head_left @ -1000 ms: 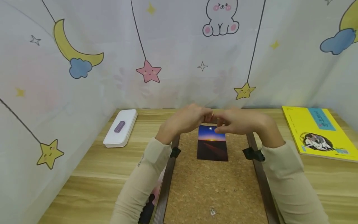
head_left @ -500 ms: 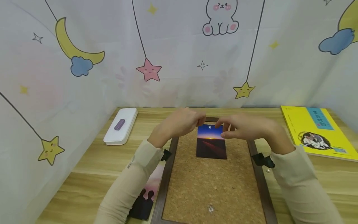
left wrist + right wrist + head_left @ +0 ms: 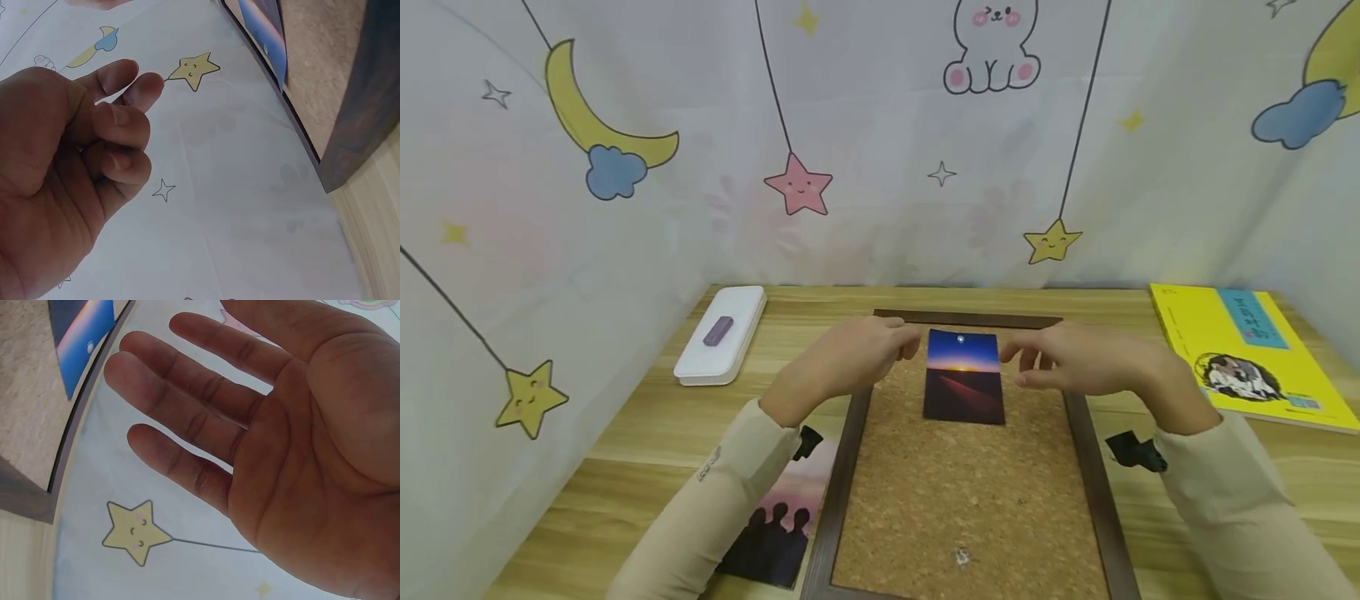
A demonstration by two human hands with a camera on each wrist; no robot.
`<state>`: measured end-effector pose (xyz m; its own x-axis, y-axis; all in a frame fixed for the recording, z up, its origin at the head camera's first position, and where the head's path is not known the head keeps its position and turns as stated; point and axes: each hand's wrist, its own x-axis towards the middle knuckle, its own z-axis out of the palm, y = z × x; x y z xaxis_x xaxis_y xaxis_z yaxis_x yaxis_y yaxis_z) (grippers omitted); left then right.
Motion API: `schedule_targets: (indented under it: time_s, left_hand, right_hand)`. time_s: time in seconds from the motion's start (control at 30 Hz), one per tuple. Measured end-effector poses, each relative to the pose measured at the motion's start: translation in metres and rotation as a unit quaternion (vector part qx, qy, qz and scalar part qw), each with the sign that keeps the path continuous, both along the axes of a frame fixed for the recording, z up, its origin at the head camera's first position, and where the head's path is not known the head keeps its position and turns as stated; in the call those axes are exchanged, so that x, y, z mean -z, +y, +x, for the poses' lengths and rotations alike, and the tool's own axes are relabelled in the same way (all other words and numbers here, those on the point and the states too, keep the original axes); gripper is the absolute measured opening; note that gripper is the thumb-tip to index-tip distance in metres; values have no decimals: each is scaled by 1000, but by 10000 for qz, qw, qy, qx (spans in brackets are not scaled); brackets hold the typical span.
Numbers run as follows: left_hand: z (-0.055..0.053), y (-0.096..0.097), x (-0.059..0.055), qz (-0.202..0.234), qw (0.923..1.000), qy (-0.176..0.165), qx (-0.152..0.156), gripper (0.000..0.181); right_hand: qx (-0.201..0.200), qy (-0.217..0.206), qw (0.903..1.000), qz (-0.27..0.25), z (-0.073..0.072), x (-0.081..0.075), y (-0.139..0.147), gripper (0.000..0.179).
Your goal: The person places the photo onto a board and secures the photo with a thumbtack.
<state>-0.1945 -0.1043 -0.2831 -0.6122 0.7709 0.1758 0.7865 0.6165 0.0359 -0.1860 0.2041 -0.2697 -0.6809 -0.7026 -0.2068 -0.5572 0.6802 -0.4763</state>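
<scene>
A sunset photo (image 3: pixel 964 392) lies on the upper part of a framed cork board (image 3: pixel 970 492), with a clear push pin (image 3: pixel 960 339) through its top edge. To the left of the photo, above the board, hovers my left hand (image 3: pixel 846 358). Its fingers curl loosely around nothing, as the left wrist view shows. On the photo's other side is my right hand (image 3: pixel 1086 358), empty, its fingers spread and nearly straight in the right wrist view. Another clear pin (image 3: pixel 962 557) sits low on the cork.
Left of the board lies a second photo (image 3: pixel 767 533) with dark silhouettes, partly under my left sleeve. A white case (image 3: pixel 722 333) bearing a small purple block (image 3: pixel 718 331) stands at the back left. A yellow book (image 3: pixel 1247 358) lies at the back right.
Both hands were together over the photo's top and have drawn apart, the left hand to the left and the right hand to the right. The photo stays in place on the board.
</scene>
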Motion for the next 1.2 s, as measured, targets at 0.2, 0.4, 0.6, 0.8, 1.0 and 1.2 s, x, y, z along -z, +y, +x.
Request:
schedule_targets:
  time_s: [0.2,0.4,0.6,0.8,1.0,1.2]
  left_hand:
    - [7,-14,9,157,9989,401,160,20]
    - [12,-30,20,149,9978,610,200,16]
    - [21,-47,31,-53,9993,359,45,15]
    - [32,-65,43,-292,9994,52,-199,17]
    - [42,-80,59,-161,9993,334,68,20]
    - [51,-94,65,-119,9996,151,224,26]
  right_hand:
    - [67,-66,9999,-83,7,10,13,35]
    - [142,-59,9999,-23,13,18,26,32]
    - [219,-26,9997,46,19,26,40,35]
    - [315,-114,9994,59,24,33,54,37]
    - [403,-253,9988,79,28,40,65,36]
    - [227,-503,9983,-199,32,51,79,35]
